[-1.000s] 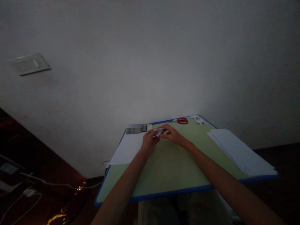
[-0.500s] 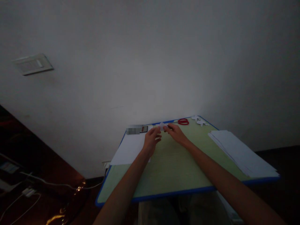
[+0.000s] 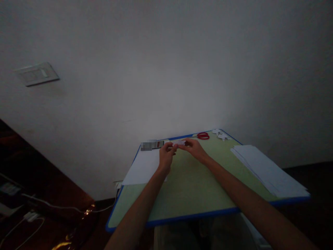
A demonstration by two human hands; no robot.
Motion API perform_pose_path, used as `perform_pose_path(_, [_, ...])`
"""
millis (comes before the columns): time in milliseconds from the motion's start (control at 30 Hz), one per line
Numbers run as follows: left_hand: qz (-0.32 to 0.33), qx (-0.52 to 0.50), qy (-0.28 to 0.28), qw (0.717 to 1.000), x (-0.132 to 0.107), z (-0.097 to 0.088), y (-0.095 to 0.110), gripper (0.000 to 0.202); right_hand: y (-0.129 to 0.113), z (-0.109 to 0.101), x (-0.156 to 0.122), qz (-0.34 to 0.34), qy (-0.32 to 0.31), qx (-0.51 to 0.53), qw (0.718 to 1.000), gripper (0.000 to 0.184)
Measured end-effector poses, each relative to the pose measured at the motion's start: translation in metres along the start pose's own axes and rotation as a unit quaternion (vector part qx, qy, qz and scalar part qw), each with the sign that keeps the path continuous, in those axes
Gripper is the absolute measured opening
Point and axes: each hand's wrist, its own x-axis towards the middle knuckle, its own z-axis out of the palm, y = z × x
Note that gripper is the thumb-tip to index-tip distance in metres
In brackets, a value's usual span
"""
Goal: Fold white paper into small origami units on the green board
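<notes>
two hands, one held paper, one pair of scissors, one phone, one table, one switch plate

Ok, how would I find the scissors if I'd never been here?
Look for the green table with the blue edge, by the wall. Near its far edge, the scissors lie between the right hand and some small white papers. Their red handles stand out from those papers.
</notes>
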Motion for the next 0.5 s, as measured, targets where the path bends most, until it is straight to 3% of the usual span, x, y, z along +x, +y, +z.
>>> perform_pose_path(333, [-0.007, -0.017, -0.041, 0.999, -0.0032, 0.0003, 0.0067, 0.038, -0.0064, -0.0034, -0.0021, 0.052, -0.005, 0.052, 0.997, 0.037])
perform_pose_path(500, [-0.01, -0.027, -0.016, 0.999, 0.0003, -0.0009, 0.0035, 0.037, -0.0012, -0.0027, -0.0029, 0.045, -0.022, 0.034, 0.998, 0.035])
